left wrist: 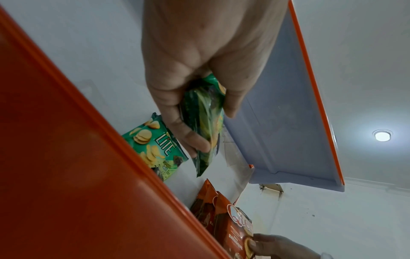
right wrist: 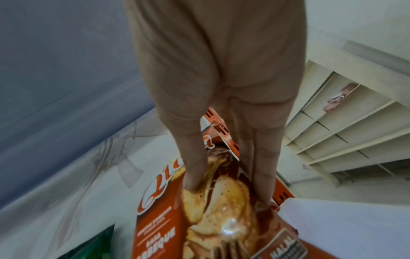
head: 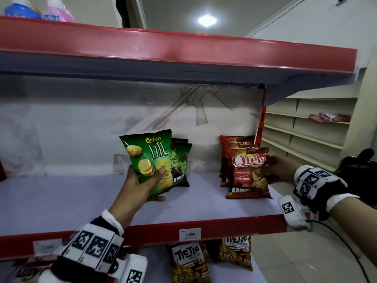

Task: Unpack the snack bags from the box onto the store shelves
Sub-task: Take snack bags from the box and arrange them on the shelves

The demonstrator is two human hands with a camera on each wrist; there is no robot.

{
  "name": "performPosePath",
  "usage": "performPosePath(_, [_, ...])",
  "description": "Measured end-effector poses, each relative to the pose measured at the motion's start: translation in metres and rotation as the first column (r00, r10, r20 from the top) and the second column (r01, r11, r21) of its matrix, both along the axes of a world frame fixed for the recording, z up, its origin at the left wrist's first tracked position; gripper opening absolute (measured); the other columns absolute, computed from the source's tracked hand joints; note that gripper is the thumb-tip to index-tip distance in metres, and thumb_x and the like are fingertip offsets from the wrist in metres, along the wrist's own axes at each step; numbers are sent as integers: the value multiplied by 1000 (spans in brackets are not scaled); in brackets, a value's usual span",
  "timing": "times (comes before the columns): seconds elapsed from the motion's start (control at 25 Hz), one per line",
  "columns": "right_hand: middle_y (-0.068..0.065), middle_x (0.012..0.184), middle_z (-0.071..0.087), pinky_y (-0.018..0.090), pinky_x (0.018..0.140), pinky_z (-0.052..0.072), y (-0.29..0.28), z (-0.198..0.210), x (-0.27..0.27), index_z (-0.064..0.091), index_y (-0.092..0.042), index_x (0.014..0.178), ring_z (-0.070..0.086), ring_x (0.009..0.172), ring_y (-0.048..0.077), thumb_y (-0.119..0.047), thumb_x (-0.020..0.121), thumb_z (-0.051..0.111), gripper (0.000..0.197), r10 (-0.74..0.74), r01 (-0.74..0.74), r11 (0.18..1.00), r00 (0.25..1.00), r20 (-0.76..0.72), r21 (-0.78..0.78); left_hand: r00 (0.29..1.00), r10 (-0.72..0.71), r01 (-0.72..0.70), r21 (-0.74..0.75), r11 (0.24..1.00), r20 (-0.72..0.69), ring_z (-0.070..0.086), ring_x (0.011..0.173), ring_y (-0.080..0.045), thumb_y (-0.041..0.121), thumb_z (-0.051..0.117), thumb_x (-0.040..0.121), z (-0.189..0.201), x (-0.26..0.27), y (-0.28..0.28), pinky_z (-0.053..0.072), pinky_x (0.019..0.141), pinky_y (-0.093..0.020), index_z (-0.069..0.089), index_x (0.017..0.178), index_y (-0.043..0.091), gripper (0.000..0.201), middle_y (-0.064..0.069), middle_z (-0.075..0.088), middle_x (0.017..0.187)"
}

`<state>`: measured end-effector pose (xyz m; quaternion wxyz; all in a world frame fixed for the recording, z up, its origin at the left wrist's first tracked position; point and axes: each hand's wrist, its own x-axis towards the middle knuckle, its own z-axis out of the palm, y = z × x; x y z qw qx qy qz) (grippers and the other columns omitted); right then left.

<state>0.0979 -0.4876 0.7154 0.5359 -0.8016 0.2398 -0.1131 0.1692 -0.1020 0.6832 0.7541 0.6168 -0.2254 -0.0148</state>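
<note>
My left hand [head: 142, 180] grips a green Chitato Lite bag [head: 151, 160] by its lower edge, thumb across the front, holding it upright just above the middle shelf [head: 81, 201]. In the left wrist view the fingers wrap the same green bag [left wrist: 204, 119]. More green bags [head: 182, 160] stand behind it on the shelf. My right hand [head: 271, 170] pinches the right edge of a red Qtela barbeque bag [head: 247, 174], thumb on its front, standing at the front of a row of red bags [head: 234, 144]. The right wrist view shows the thumb on the red bag [right wrist: 217, 210].
The red-edged shelf above [head: 183, 48] overhangs closely and carries blue and pink bottles [head: 38, 11]. Tic Tac snack bags [head: 187, 260] stand on the shelf below. A price tag [head: 190, 234] sits on the shelf lip. Cream shelving [head: 310, 127] stands to the right.
</note>
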Motion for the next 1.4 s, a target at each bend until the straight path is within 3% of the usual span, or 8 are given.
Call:
performPosePath(0.24, [13, 105, 63, 36, 75, 55, 21, 36, -9, 53, -3, 108, 64, 89, 28, -36, 75, 77, 53, -100, -12, 922, 958, -269, -387, 999, -33, 32, -16, 999, -29, 71, 90, -16, 32, 73, 67, -3, -3, 9, 59, 63, -44, 53, 114, 35, 52, 15, 70, 104])
performPosePath(0.36, [13, 134, 53, 35, 87, 47, 60, 70, -17, 23, -9, 145, 60, 105, 28, -52, 76, 70, 93, -164, 67, 723, 983, -76, -688, 997, -72, 73, 24, 997, -31, 72, 91, -19, 31, 72, 68, -1, -6, 14, 59, 61, -44, 55, 118, 29, 54, 8, 71, 108])
performPosePath(0.52, [2, 129, 59, 28, 80, 55, 152, 80, -10, 13, -35, 148, 70, 94, 17, -61, 57, 73, 113, 376, -308, 875, 918, 124, -374, 996, -87, 83, 143, 986, 24, 72, 87, -20, 24, 72, 73, 5, -8, 14, 60, 60, -41, 58, 114, 20, 44, -2, 69, 110])
performPosePath(0.64, [4, 107, 63, 30, 59, 59, 194, 71, 20, 31, -28, 142, 72, 79, 22, -27, 69, 81, 88, 510, -465, 853, 839, 191, -235, 995, -66, 48, 234, 971, 70, 72, 83, -23, 19, 71, 78, 6, -4, 18, 61, 62, -41, 58, 113, 14, 38, -7, 70, 106])
performPosePath(0.84, [10, 79, 62, 31, 45, 56, 201, 58, 72, 45, -6, 127, 62, 48, 16, 0, 80, 71, 54, 355, -335, 933, 919, 173, -134, 991, 104, -130, 433, 892, 84, 66, 95, -22, 32, 72, 80, -11, 12, 62, 53, 78, -34, 48, 122, 20, 50, -5, 64, 108])
performPosePath(0.96, [16, 73, 61, 34, 45, 57, 193, 45, 94, 43, -1, 127, 62, 45, 20, 3, 80, 70, 55, 274, -268, 961, 958, 82, -72, 973, 181, -228, 497, 837, 142, 66, 89, -24, 28, 73, 80, -28, 18, 84, 49, 67, -28, 58, 112, 18, 36, -5, 68, 100])
performPosePath(1.24, [17, 79, 64, 52, 77, 55, 199, 27, 116, 42, 8, 127, 63, 66, 30, 2, 74, 76, 63, 198, -195, 975, 980, 20, -105, 921, 182, -380, 687, 620, 346, 60, 72, -7, 44, 66, 83, -46, 23, 85, 43, 67, -23, 64, 92, 33, 15, 12, 66, 80])
performPosePath(1.4, [16, 120, 56, 45, 84, 55, 203, 41, 105, 35, -12, 137, 62, 99, 33, -32, 73, 80, 82, 95, -117, 906, 993, -75, -407, 906, 196, -419, 722, 550, 376, 59, 73, -4, 56, 59, 83, -48, 23, 84, 40, 60, -19, 61, 79, 38, 18, 16, 68, 75])
